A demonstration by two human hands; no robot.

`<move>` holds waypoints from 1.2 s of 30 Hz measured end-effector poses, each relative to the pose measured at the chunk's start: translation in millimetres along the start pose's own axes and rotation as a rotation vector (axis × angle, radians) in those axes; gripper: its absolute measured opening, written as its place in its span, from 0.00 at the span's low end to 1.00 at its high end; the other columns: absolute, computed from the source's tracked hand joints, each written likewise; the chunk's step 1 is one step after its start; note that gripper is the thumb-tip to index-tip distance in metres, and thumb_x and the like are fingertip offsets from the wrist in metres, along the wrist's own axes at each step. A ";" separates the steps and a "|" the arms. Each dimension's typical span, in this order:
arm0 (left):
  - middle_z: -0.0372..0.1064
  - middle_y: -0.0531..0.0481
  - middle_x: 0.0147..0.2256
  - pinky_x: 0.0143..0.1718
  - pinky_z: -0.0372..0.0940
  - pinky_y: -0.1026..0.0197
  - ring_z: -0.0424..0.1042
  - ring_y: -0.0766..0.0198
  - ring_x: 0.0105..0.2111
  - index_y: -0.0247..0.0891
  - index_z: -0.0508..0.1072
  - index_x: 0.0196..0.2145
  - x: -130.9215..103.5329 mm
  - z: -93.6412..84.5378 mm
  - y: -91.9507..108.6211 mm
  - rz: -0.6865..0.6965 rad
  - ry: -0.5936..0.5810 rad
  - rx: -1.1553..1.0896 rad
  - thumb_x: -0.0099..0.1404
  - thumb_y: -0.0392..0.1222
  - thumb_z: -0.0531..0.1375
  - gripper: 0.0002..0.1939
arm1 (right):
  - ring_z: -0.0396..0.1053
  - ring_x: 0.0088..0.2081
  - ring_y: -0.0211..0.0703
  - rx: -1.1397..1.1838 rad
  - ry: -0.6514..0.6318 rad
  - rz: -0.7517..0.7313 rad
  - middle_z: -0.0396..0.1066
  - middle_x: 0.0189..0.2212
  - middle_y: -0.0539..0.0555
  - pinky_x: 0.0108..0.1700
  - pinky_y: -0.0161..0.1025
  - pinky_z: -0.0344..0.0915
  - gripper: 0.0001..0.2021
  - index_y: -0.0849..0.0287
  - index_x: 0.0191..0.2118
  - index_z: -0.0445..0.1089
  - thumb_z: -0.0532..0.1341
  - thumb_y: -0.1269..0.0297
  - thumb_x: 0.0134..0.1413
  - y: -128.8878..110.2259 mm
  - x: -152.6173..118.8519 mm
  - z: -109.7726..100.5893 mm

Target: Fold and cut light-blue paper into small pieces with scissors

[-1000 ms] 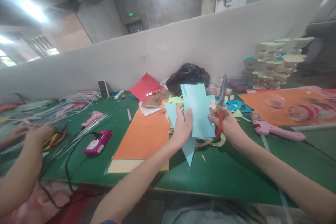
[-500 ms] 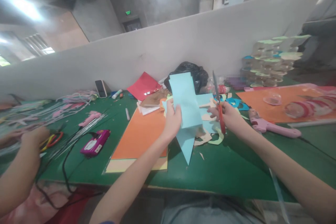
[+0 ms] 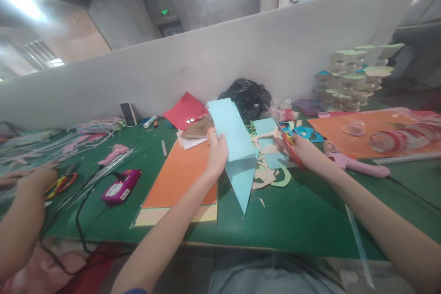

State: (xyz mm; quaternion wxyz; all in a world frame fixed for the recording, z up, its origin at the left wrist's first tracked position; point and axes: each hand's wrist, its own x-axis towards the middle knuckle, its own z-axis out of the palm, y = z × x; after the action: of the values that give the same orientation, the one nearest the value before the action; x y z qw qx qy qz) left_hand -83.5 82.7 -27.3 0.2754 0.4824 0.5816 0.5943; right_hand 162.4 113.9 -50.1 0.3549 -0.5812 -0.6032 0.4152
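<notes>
Over the green worktop [image 3: 292, 220], the left hand [image 3: 217, 151] pinches the light-blue paper sheets [image 3: 230, 126] along their left edge, thumb on top, forearm reaching up from below. Compared with half a second ago, the sheets sit further left and lean more, and the scissors [image 3: 285, 138] slant more toward them. The right hand [image 3: 296, 149] is curled around the red handles, blades pointing up and left, apart from the sheets. A pointed light-blue piece [image 3: 241, 186] shows below the sheets. The purple power box [image 3: 121, 187] has a white label and the green sign [image 3: 164, 12] is lit, but neither can be read.
</notes>
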 end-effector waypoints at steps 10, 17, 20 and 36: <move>0.66 0.53 0.36 0.39 0.63 0.62 0.67 0.64 0.34 0.43 0.61 0.46 -7.7 3.1 7.7 -0.019 -0.045 -0.040 0.68 0.38 0.50 0.09 | 0.65 0.21 0.34 0.208 -0.078 0.019 0.77 0.43 0.62 0.23 0.35 0.64 0.16 0.59 0.40 0.67 0.60 0.49 0.60 -31.4 -18.1 11.3; 0.64 0.54 0.33 0.35 0.62 0.63 0.64 0.65 0.30 0.43 0.61 0.45 -7.3 2.2 9.1 -0.034 -0.049 -0.046 0.67 0.37 0.50 0.08 | 0.70 0.25 0.43 -0.176 -0.029 0.024 0.77 0.32 0.60 0.27 0.38 0.63 0.16 0.59 0.35 0.68 0.61 0.49 0.57 -34.7 -20.6 -5.7; 0.64 0.54 0.33 0.34 0.62 0.63 0.65 0.65 0.30 0.43 0.60 0.46 -5.4 1.3 6.3 -0.027 -0.045 -0.062 0.67 0.38 0.50 0.10 | 0.71 0.27 0.50 -0.516 0.123 0.041 0.76 0.29 0.62 0.29 0.42 0.62 0.21 0.60 0.36 0.70 0.57 0.44 0.58 -30.0 -19.7 -15.0; 0.64 0.53 0.35 0.37 0.62 0.63 0.66 0.65 0.32 0.43 0.61 0.46 -6.6 -0.2 11.5 -0.022 0.002 -0.068 0.68 0.37 0.50 0.10 | 0.76 0.43 0.63 -0.984 0.072 -0.026 0.76 0.39 0.70 0.35 0.44 0.64 0.20 0.65 0.46 0.64 0.57 0.50 0.62 -13.1 -22.2 3.4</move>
State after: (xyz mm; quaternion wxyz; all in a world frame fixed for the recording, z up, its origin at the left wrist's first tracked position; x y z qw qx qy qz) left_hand -78.5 74.8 -18.0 0.2976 0.4655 0.5666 0.6113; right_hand 155.5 91.8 -38.3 0.0641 -0.6862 -0.7224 0.0560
